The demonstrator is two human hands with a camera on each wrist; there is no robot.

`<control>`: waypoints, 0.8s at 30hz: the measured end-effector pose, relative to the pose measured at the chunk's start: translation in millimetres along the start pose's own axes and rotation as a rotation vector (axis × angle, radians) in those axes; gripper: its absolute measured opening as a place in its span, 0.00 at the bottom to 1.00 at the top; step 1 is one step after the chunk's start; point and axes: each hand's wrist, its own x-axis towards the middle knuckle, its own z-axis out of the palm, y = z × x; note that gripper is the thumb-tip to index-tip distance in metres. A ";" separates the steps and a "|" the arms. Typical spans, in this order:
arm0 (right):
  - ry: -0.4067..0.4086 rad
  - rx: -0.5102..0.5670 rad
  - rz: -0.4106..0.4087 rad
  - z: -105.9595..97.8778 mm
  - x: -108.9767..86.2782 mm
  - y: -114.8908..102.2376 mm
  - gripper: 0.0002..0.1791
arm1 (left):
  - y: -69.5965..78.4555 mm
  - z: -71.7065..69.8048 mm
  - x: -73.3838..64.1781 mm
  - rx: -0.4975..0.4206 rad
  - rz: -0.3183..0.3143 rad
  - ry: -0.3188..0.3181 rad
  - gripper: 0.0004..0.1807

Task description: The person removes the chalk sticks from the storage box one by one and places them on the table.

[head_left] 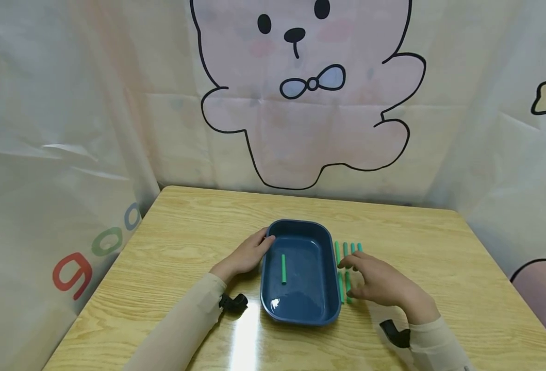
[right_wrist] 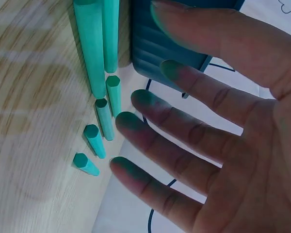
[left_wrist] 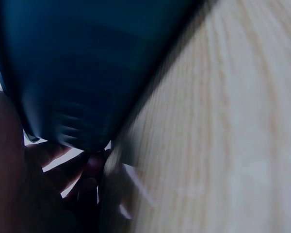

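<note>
A deep blue tray (head_left: 296, 304) stands on the table, a green stick (head_left: 283, 269) lying lengthwise inside it. My left hand (head_left: 247, 253) grips the tray's left side near the back, thumb over the rim and fingers outside; the left wrist view shows the tray wall (left_wrist: 87, 63) dark and close. To the tray's right lie several six-sided sticks in two rows, two green ones (right_wrist: 91, 48) nearer me and green to teal ones (right_wrist: 105, 120) behind. Over them hovers my right hand (head_left: 384, 281), fingers spread and holding nothing. In the right wrist view its fingertips (right_wrist: 131, 121) look green.
The wooden table (head_left: 198, 221) reaches back to a printed curtain (head_left: 296, 129) with a cartoon bear. More curtain hangs along the left and right sides. Black wrist mounts (head_left: 395, 334) sit at both cuffs.
</note>
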 end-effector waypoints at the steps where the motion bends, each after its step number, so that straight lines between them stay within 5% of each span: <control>1: 0.003 0.002 -0.001 -0.2 -0.2 -0.1 0.28 | -0.6 0.7 0.2 0.002 0.000 0.001 0.28; 24: 0.098 -0.057 -0.058 -11.8 2.0 -11.1 0.23 | -4.2 0.6 -0.7 -0.002 0.014 -0.009 0.28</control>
